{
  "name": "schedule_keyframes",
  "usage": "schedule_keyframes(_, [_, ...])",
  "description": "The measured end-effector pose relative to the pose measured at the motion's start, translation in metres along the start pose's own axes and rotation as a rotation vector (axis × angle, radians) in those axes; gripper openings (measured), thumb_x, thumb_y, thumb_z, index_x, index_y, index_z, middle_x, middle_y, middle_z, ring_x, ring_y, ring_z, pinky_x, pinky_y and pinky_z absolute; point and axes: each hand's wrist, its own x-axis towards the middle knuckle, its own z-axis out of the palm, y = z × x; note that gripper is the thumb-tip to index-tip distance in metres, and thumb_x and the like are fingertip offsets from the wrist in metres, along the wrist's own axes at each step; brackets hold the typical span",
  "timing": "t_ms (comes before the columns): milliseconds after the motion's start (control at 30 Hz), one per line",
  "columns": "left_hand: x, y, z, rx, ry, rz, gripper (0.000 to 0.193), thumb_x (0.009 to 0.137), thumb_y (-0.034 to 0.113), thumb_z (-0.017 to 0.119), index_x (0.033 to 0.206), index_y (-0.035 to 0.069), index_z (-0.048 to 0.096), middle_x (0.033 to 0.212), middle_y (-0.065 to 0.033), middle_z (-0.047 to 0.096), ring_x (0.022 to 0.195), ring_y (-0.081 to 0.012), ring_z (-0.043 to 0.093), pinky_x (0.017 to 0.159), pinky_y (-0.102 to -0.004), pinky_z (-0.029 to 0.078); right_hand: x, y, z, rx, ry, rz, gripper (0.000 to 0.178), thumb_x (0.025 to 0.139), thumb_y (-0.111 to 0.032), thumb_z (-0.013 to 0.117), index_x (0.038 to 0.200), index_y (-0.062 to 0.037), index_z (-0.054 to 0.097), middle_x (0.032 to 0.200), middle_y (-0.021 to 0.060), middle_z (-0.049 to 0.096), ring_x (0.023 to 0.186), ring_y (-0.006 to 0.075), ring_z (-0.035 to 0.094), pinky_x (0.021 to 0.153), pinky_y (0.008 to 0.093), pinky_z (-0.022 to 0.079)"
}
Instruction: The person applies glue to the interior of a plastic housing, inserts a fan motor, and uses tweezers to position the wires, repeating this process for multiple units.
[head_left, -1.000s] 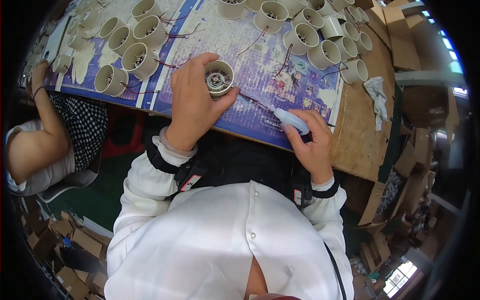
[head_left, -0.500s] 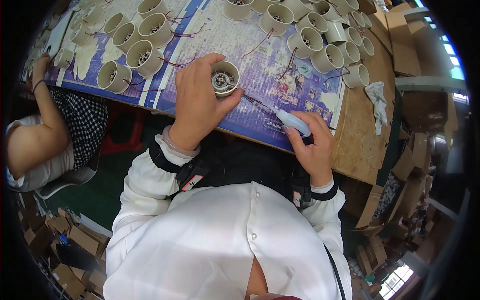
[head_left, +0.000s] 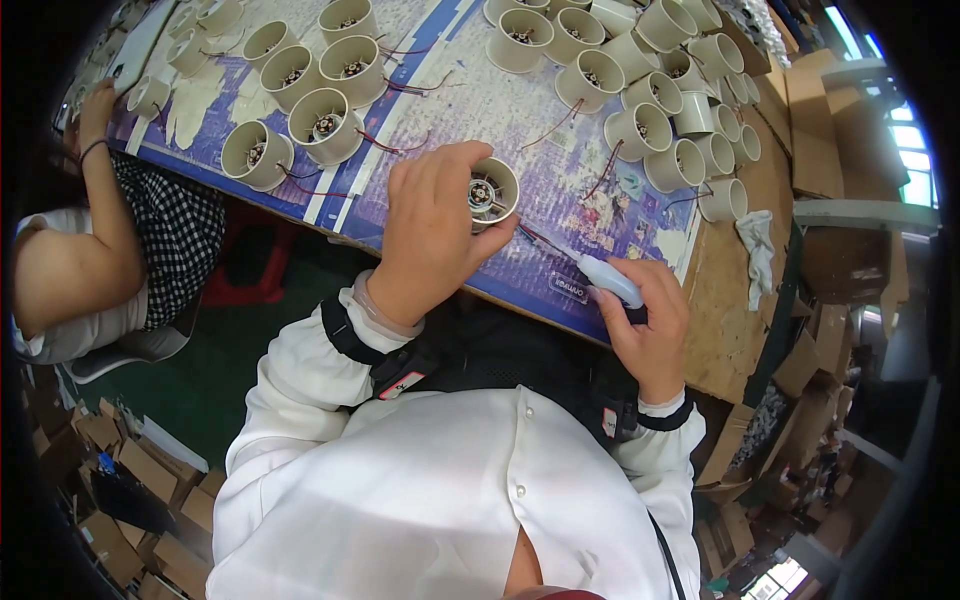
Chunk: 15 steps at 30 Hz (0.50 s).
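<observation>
My left hand (head_left: 430, 230) is wrapped round a cream plastic cup-shaped housing (head_left: 508, 190) near the table's front edge. The housing's open mouth faces me, showing a small round motor part inside. Thin red and dark wires (head_left: 545, 243) run from beside it toward the right. In my right hand (head_left: 655, 330) is a small pale-blue translucent squeeze bottle (head_left: 610, 281), lying sideways with its narrow nozzle pointing left toward those wires. Whether the nozzle touches the wires I cannot tell. Several similar housings with motors and wires stand farther back, the closest one (head_left: 326, 128) to the left.
The worktable (head_left: 470, 110) has a worn, printed blue-and-white covering. Clustered housings (head_left: 640, 132) fill the back right, and a white cloth (head_left: 757, 255) hangs near the right edge. At left sits another person (head_left: 80, 255); a red stool (head_left: 255, 270) is beside them. Cardboard boxes (head_left: 810, 125) line the right.
The whole view has shifted, so the table and hands appear lower and farther right. Both hands keep their grips on the housing and bottle, with little change between them.
</observation>
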Motion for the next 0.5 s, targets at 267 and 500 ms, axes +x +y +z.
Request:
schedule_keyframes(267, [0.0014, 0.0011, -0.0024, -0.024, -0.014, -0.009, 0.066, 0.068, 0.015, 0.087, 0.125, 0.005, 0.054, 0.113, -0.0114, 0.062, 0.105, -0.0300, 0.060, 0.093, -0.0425, 0.040, -0.0013, -0.0001, -0.0032, 0.089, -0.073, 0.180, 0.027, 0.084, -0.004, 0.077, 0.109, -0.0001, 0.069, 0.099, 0.0119, 0.067, 0.089, 0.0243, 0.064, 0.080, 0.0314, 0.049])
schedule_keyframes(500, [0.0006, 0.0010, -0.0024, -0.047, 0.000, -0.011, 0.069, 0.065, 0.013, 0.087, 0.125, 0.005, 0.054, 0.115, -0.0117, 0.063, 0.106, -0.0298, 0.061, 0.093, -0.0424, 0.040, -0.0056, 0.0026, 0.0011, 0.095, -0.087, 0.216, 0.026, 0.085, -0.004, 0.076, 0.110, 0.0004, 0.068, 0.100, 0.0108, 0.066, 0.090, 0.0228, 0.063, 0.081, 0.0304, 0.049])
